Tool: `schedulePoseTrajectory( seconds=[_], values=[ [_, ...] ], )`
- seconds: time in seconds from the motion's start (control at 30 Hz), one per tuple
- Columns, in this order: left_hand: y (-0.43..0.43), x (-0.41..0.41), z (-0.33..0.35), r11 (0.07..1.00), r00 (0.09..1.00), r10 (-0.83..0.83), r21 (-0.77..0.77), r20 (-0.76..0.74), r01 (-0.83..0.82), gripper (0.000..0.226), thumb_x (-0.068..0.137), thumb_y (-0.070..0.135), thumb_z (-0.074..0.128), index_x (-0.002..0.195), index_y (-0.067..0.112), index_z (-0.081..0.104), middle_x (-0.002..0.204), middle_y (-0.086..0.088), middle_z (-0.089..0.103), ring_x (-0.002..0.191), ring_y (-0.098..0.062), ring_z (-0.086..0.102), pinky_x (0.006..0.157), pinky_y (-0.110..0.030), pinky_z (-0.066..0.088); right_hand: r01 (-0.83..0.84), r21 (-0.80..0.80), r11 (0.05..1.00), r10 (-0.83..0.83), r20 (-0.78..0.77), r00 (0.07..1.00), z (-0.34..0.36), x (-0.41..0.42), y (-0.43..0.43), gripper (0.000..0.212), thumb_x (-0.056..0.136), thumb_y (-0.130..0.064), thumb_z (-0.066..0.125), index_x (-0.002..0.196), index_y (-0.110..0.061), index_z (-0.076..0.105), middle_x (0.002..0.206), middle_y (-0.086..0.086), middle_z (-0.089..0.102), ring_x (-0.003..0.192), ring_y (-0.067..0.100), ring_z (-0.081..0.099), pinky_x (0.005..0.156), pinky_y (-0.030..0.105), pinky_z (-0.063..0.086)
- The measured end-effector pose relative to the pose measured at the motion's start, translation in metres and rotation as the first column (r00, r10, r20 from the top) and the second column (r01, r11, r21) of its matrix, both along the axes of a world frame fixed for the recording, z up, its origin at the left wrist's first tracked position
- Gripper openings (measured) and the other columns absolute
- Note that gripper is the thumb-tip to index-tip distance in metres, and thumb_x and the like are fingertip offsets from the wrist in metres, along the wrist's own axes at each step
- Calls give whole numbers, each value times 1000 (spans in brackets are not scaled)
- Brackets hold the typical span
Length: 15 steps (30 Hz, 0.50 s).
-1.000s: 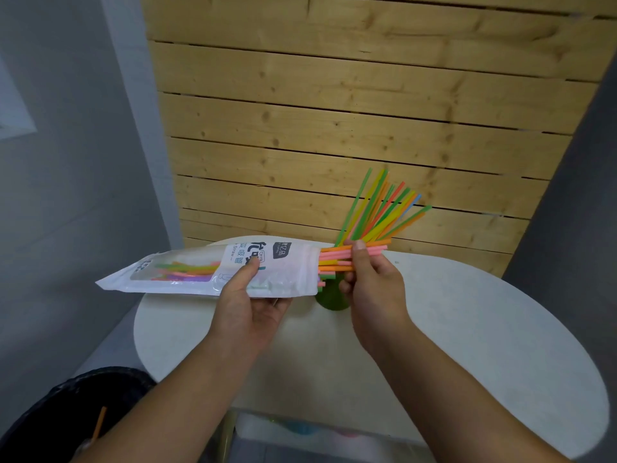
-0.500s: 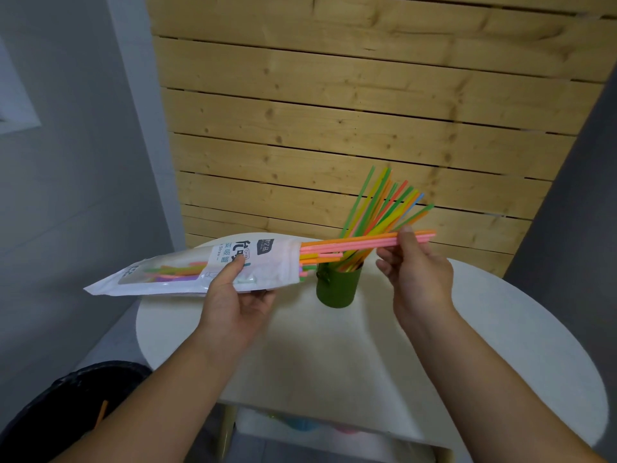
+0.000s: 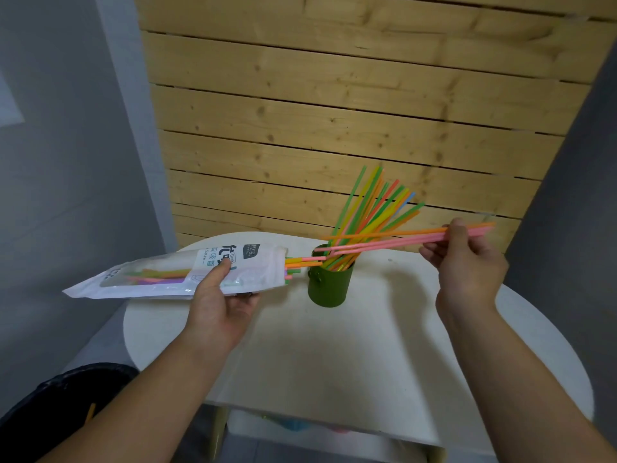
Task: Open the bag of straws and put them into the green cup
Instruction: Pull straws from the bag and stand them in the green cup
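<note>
The right hand (image 3: 467, 259) pinches a few pink and orange straws (image 3: 394, 240) level, just clear of the straw bag (image 3: 173, 275), which the left hand (image 3: 220, 295) holds over the white worktop (image 3: 334, 355). The green cup (image 3: 329, 284) is already crowded; lowering the long ends in could snag the fanned straws (image 3: 374, 208) and tip the light cup. More straw ends poke from the bag's tilted mouth and may slide out.

Open white bag (image 3: 173, 275) lies level beside the straw-filled green cup (image 3: 329, 285).
</note>
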<state>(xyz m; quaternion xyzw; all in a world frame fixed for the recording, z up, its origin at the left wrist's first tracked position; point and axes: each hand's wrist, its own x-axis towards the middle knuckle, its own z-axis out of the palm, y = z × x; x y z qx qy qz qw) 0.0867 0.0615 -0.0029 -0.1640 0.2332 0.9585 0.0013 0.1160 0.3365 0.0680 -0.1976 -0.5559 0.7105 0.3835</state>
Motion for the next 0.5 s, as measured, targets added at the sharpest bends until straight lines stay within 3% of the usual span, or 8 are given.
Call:
schedulePoseTrajectory(
  seconds=[0.13, 0.27, 0.4, 0.5],
  values=[
    [0, 1, 0, 1000, 1000, -2, -1, 7, 2, 24, 99, 10, 68, 122, 16, 63, 120, -10, 79, 115, -28, 75, 102, -49, 57, 31, 62, 998, -31, -12, 999, 5, 2, 9, 29, 98, -29, 59, 73, -18, 69, 60, -2, 68, 55, 12, 68, 77, 38, 63],
    [1, 2, 2, 1000, 1000, -2, -7, 0, 2, 33, 99, 11, 68, 132, 15, 62, 119, -10, 80, 113, -28, 76, 98, -51, 58, 32, 169, 985, -35, 15, 999, 4, 2, 11, 32, 97, -30, 60, 68, -17, 68, 53, -4, 67, 53, 12, 68, 77, 44, 63],
    [1, 4, 5, 1000, 1000, -12, -11, -3, 12, 35, 99, 12, 68, 134, 15, 62, 119, -10, 80, 112, -27, 76, 94, -51, 60, -28, 282, 959, 13, 56, 998, 0, -2, 4, 32, 96, -30, 60, 69, -16, 70, 61, 1, 71, 60, 19, 73, 73, 41, 63],
    [2, 6, 7, 1000, 1000, -11, -14, 1, 11, 37, 98, 12, 68, 135, 15, 62, 118, -10, 81, 110, -26, 77, 88, -50, 63, -91, 369, 925, 61, 93, 994, -1, -7, -5, 31, 97, -29, 60, 74, -12, 70, 67, 8, 70, 58, 18, 71, 62, 33, 62]
  ],
)
